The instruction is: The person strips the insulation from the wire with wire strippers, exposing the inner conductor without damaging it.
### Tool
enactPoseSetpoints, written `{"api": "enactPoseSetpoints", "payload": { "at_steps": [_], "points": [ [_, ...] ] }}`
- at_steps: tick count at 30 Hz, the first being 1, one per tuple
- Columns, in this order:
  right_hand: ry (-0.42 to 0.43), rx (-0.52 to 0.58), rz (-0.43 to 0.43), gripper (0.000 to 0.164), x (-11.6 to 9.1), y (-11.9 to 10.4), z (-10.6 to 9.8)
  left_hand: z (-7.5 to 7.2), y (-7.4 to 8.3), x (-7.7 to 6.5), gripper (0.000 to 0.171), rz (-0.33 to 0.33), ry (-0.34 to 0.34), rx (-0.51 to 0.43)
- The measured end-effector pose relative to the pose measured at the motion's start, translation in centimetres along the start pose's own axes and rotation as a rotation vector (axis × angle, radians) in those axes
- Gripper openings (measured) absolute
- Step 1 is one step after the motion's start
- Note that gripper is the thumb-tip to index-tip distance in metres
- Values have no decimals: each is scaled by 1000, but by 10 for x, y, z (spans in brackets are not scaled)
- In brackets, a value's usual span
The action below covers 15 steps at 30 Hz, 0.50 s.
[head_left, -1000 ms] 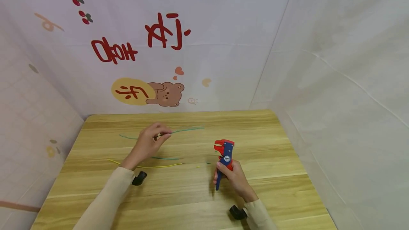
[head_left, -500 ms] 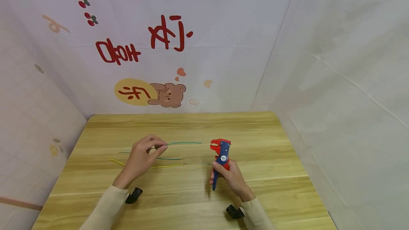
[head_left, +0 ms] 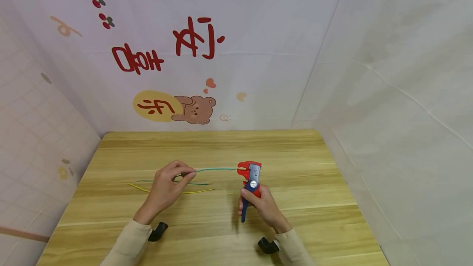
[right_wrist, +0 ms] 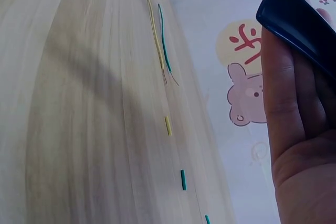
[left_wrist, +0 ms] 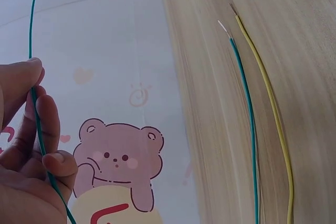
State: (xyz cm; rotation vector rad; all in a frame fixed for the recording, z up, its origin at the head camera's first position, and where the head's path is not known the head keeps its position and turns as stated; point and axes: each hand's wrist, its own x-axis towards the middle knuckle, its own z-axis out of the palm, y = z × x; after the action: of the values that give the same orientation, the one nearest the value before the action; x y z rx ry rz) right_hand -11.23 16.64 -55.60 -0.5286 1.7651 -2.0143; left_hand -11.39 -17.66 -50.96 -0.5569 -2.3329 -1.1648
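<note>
Between thumb and fingers, my left hand (head_left: 164, 184) pinches a green wire (head_left: 216, 169) that stretches rightward. Its far end meets the red jaws of a wire stripper (head_left: 253, 172); whether it lies inside them is too small to tell. My right hand (head_left: 267, 206) grips the stripper's blue and red handles, jaws facing left. One dark blue handle (right_wrist: 294, 19) crosses the fingers in the right wrist view. A second green wire (left_wrist: 248, 98) and a yellow wire (left_wrist: 273, 103) lie side by side on the table, their near ends bare. Part of both is hidden behind my left hand in the head view.
Short pieces of insulation lie on the table: a yellow piece (right_wrist: 168, 125), a green piece (right_wrist: 183, 180) and another green piece (right_wrist: 207, 219). The wooden table (head_left: 295, 155) ends at a printed back curtain (head_left: 258, 73), with plain curtains at both sides.
My left hand has come down nearer me with the green wire. The right hand has shifted the wire stripper left, so the gap to the wire's end has closed.
</note>
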Motion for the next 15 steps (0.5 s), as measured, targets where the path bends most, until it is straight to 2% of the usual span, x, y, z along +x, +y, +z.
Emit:
{"api": "enactPoseSetpoints", "payload": {
  "at_steps": [3, 10, 15],
  "points": [
    [-9, 3, -8, 24, 0, 1, 1, 1, 1, 1, 19, 2, -1, 2],
    [-58, -3, -79, 40, 2, 5, 2, 5, 2, 2, 17, 6, -3, 2],
    [-76, 6, -67, 45, 2, 4, 4, 8, 3, 2, 16, 1, -19, 5]
  ]
}}
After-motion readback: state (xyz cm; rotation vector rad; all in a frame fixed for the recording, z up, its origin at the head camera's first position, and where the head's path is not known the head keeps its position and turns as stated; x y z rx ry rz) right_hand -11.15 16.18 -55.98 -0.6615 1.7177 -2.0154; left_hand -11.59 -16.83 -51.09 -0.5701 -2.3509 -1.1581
